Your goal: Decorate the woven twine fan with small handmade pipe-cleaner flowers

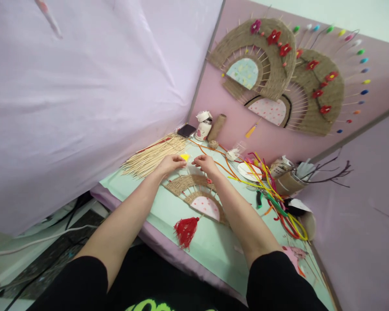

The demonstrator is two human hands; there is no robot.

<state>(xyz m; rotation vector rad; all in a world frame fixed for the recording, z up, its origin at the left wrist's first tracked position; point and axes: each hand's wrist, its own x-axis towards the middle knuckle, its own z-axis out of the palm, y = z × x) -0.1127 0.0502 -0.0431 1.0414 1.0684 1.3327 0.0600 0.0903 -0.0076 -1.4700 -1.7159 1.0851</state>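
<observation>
Yellow piece (184, 157), small and flat, sits at the fingertips of the left hand (172, 163), above the table (164, 211) and just beyond a small twine-wrapped fan (183, 184). The left fingers pinch it; the right hand (205, 164) is raised close by with its fingers curled, and whether they grip anything I cannot tell. The right forearm crosses in front of the fan and hides its right end, while a red tassel (186, 230) hangs toward the near edge. Beside the left hand lies a spread of thin sticks (152, 157). Behind the hands are a phone (186, 130), a decorated jar (203, 129) and a twine spool (217, 127). To the right, a white disc (249, 171) lies next to a tangle of coloured stems (277, 205), near a cardboard holder (288, 184) with dark branches (340, 174). Two large fans, one (278, 65) overlapping the other (333, 97), are mounted on the pink panel (214, 97).
</observation>
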